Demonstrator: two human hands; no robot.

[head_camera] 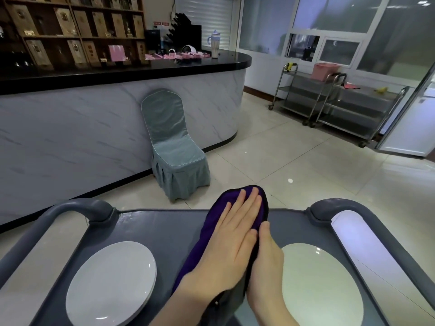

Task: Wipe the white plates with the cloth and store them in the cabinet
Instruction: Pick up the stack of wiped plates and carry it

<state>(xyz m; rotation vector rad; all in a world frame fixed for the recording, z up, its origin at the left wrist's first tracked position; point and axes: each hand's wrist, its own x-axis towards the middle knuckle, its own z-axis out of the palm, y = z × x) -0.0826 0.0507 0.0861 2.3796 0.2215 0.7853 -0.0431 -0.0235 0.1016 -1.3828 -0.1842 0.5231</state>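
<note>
A purple cloth (208, 231) is draped over a tilted plate that I hold above the grey cart top (164, 227). Only a grey sliver of that plate (235, 298) shows below the cloth. My left hand (230, 241) lies flat on the cloth with its fingers straight. My right hand (266, 260) grips the covered plate's right edge, thumb on top and fingers hidden underneath. A stack of white plates (110, 283) lies on the cart to the left. One white plate (322, 285) lies to the right.
The cart has raised grey handles at the left (77, 205) and right (367, 208). Beyond it, a covered chair (174, 147) stands against a marble-fronted counter (94, 128). Steel trolleys (341, 102) and an open white door (409, 118) are at the far right, across tiled floor.
</note>
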